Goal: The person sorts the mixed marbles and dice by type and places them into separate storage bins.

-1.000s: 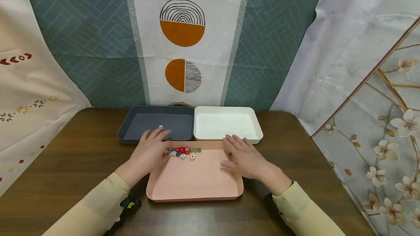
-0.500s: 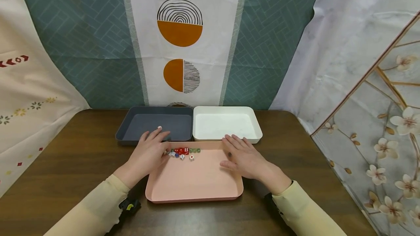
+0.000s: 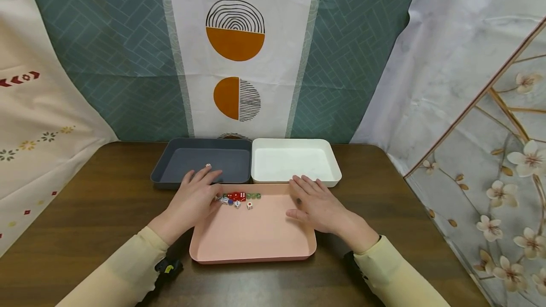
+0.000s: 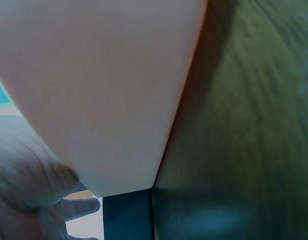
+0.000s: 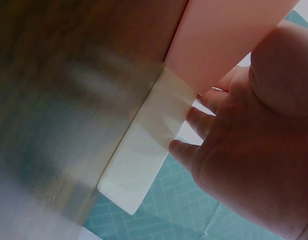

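Note:
In the head view, my left hand (image 3: 191, 204) lies over the left rim of the pink tray (image 3: 256, 236), fingers loosely bent and spread toward the dark grey tray (image 3: 228, 158). A small white die (image 3: 208, 165) shows just beyond its fingertips. Along the pink tray's back wall are red dice (image 3: 239, 196), green round pieces (image 3: 253, 196) and a blue piece (image 3: 230, 202), with a white die (image 3: 250, 205) in front. Part of this group is hidden by my left fingers. My right hand (image 3: 319, 206) rests flat over the tray's right rim, fingers extended toward the white tray (image 3: 296, 158).
The dark and white trays stand side by side behind the pink one on a wooden table (image 3: 106, 212). Patterned cloth (image 3: 332, 60) hangs at the table's back edge. Floral cloth (image 3: 486, 193) borders the right side, and cream cloth (image 3: 51, 141) the left.

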Motion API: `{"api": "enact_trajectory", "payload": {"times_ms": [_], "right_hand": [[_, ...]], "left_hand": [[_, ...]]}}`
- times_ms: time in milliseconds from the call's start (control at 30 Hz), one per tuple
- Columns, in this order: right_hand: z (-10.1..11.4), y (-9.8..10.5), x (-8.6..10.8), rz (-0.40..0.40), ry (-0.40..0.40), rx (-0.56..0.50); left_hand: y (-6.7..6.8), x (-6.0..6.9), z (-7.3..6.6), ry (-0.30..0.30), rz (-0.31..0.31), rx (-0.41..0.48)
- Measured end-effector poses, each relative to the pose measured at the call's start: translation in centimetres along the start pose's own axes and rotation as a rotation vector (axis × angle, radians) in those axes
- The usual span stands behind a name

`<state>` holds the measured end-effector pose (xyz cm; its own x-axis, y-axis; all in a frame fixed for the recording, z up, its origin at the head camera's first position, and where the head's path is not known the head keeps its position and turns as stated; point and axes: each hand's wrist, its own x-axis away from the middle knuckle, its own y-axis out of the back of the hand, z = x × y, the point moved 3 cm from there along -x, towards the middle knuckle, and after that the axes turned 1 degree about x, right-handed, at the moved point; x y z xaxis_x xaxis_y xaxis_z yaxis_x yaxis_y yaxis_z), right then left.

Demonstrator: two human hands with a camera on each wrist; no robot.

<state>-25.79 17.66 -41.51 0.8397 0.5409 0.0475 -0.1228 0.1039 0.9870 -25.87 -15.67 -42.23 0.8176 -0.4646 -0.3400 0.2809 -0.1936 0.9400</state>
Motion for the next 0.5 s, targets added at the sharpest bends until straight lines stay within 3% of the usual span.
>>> {"api": "enact_trajectory", "payload": {"times_ms": [500], "right_hand": [[-0.1,0.0,0.0,-0.002,-0.007,0.0]], "left_hand": [[1.1,0.4,-0.3,-0.016,-0.027,-0.015]]}}
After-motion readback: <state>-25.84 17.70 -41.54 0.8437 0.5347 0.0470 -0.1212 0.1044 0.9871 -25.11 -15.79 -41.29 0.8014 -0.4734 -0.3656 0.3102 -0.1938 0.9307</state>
